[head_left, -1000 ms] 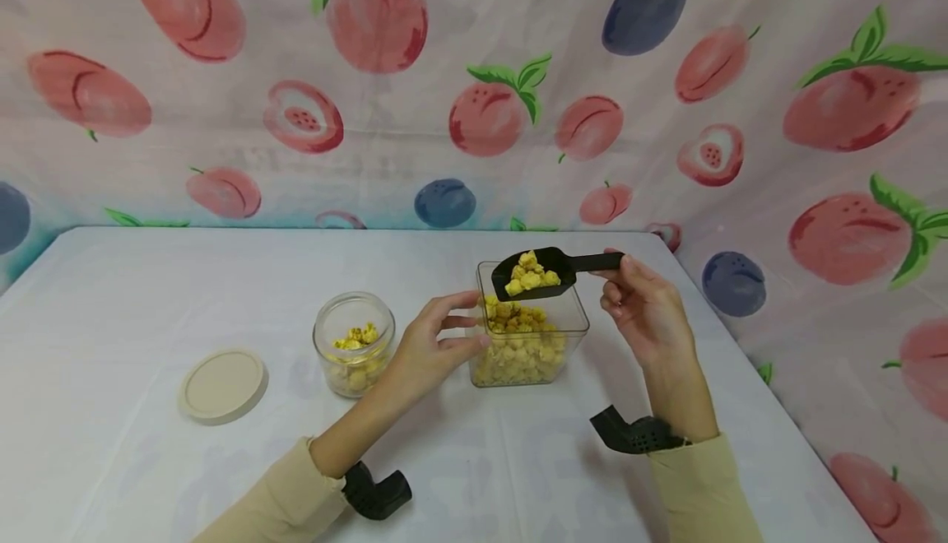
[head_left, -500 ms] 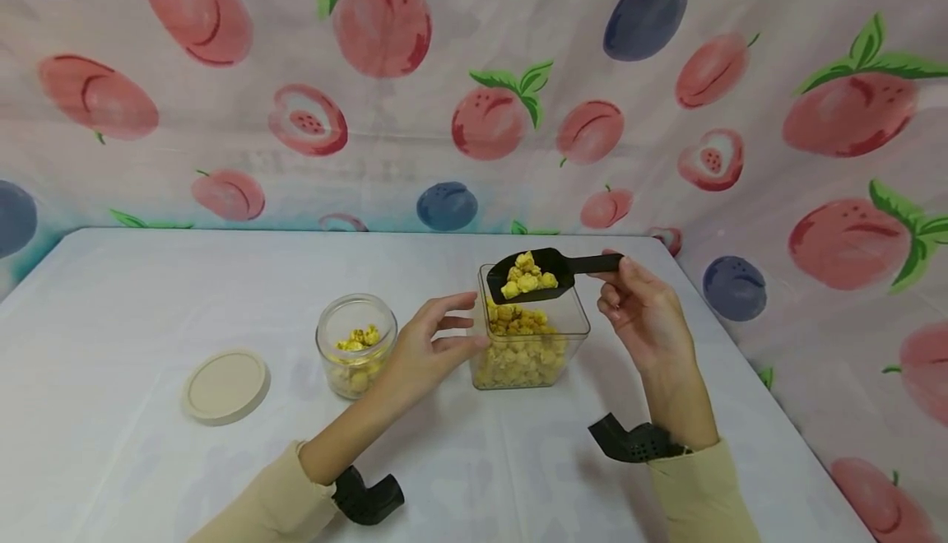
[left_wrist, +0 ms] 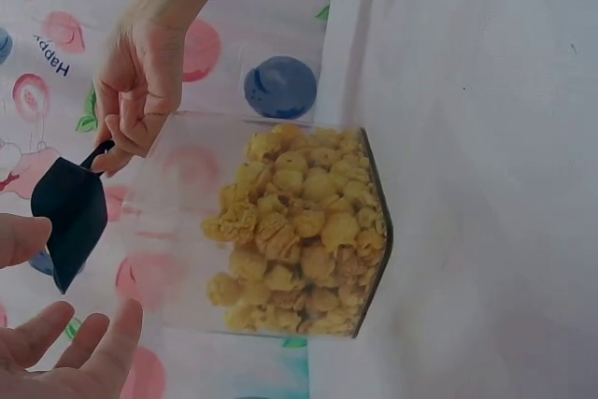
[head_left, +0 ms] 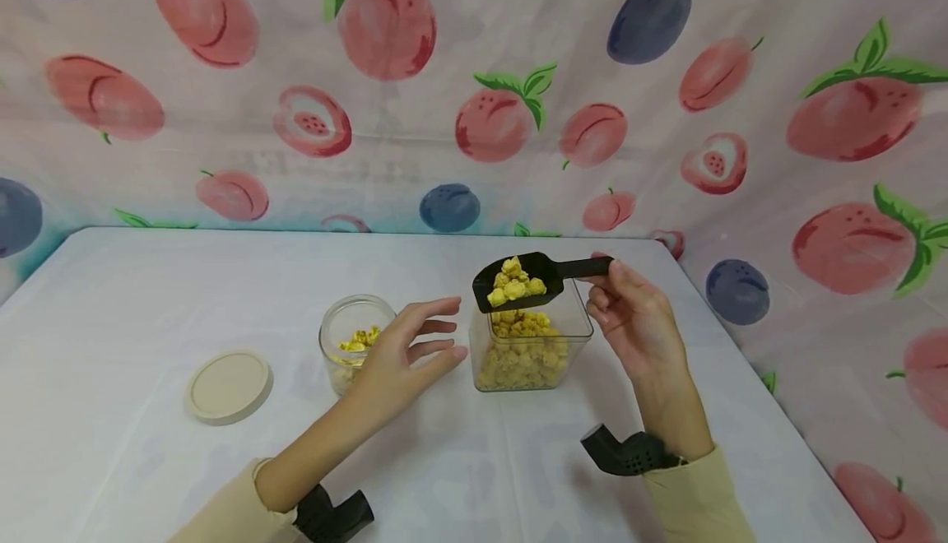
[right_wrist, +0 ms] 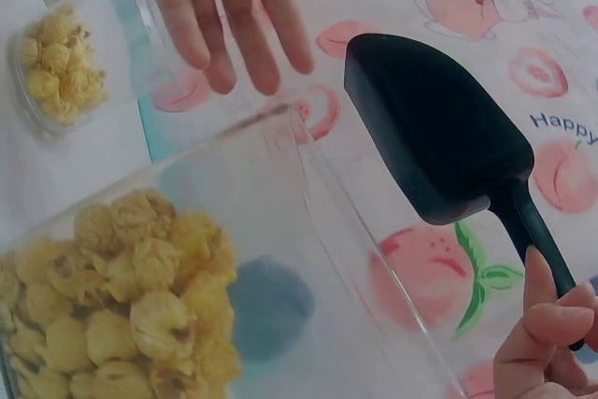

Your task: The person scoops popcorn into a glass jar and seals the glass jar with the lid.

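My right hand (head_left: 638,317) grips the handle of a black scoop (head_left: 485,281), which carries several pieces of yellow popcorn (head_left: 514,284). The scoop is held level above the left side of a clear square container (left_wrist: 280,231) partly filled with popcorn. My left hand (head_left: 403,354) is just left of that container, fingers apart and holding nothing. In the left wrist view its fingertips show near the scoop. Behind the left hand, partly hidden by it, stands a round glass jar (head_left: 331,325) with some popcorn in it.
A round beige lid (head_left: 228,387) lies flat on the white table (head_left: 148,296), left of the jar. A fruit-patterned cloth (head_left: 400,115) hangs behind the table and along its right side.
My left hand has drawn back left from the container's side, now overlapping the jar more in the head view. The loaded scoop has shifted slightly left and down.
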Available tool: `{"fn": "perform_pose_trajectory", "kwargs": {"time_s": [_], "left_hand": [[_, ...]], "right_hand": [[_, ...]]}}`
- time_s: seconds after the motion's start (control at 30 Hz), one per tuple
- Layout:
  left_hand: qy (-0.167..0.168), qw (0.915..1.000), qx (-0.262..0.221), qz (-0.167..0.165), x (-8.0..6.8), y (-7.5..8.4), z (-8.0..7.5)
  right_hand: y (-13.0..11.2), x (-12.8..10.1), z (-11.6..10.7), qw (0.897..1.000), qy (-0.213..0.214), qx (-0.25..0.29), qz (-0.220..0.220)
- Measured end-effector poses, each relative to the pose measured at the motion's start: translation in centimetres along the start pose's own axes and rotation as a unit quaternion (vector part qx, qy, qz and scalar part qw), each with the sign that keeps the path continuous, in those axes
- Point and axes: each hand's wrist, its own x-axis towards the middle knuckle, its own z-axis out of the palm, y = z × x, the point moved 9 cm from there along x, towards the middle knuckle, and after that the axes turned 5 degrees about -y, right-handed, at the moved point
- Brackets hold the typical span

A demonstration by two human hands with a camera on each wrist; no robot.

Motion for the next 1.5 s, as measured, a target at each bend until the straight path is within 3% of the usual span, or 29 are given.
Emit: {"fn": "perform_pose_trajectory", "kwargs": {"time_s": [0.23,0.43,0.53,0.67,0.97,1.27,1.5], "left_hand": [[0.010,0.9991,0.031,0.028,-1.3,1.1,-1.4],[0.036,0.9969,0.061,0.035,-2.3,1.7,-3.3],[0.053,0.9945,0.071,0.055,-2.9,2.3,-4.3],[0.079,0.9886,0.087,0.094,-3.6,3.1,-5.6],[0.116,0.9717,0.145,0.146,-5.0,3.8,-7.8],[0.149,0.9613,0.185,0.140,-6.1,3.1,-9.5],[0.164,0.9644,0.191,0.081,-6.5,1.4,-10.6]], "right_hand": [[0.3,-0.3,0.7,1.000,0.007,0.010,0.000],[0.6,-0.5,1.7,1.000,-0.003,0.015,0.002],[0.8,-0.7,2.1,1.000,-0.007,0.008,0.003],[1.1,-0.8,2.7,1.000,-0.011,-0.006,0.006],[2.0,-0.8,3.5,0.999,-0.015,-0.024,0.018],[2.7,-1.1,4.1,0.999,-0.012,-0.032,0.026],[3.3,-1.3,4.5,0.998,-0.005,-0.051,0.038]]}}
